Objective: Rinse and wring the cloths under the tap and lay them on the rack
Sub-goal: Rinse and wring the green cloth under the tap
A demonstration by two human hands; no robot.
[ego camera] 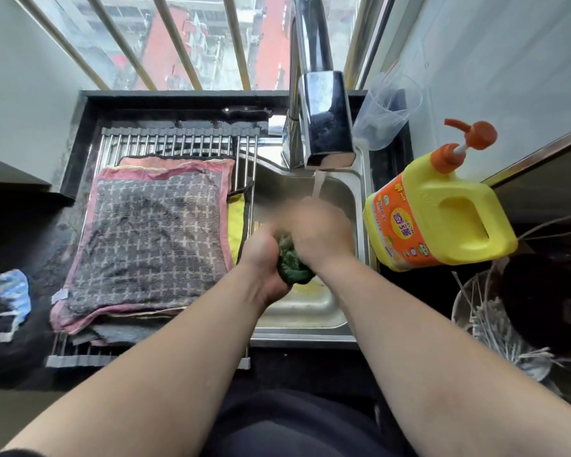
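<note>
Over the steel sink (310, 311), both of my hands hold a bunched dark green cloth (292, 268). My left hand (264, 258) grips its near end. My right hand (317, 229) is blurred with motion and wraps the far end. Water runs from the chrome tap (327, 127) just behind my right hand. To the left, a grey checked cloth with a pink border (152, 235) lies flat on the metal rack (178, 143), on top of other cloths. A yellow cloth (236, 225) shows at the rack's right edge.
A yellow and orange pump bottle of detergent (442, 212) stands right of the sink. A clear plastic jug (386, 113) sits behind it. A blue and black cloth (4, 301) lies on the dark counter at far left. A bowl with sticks (495, 321) is at right.
</note>
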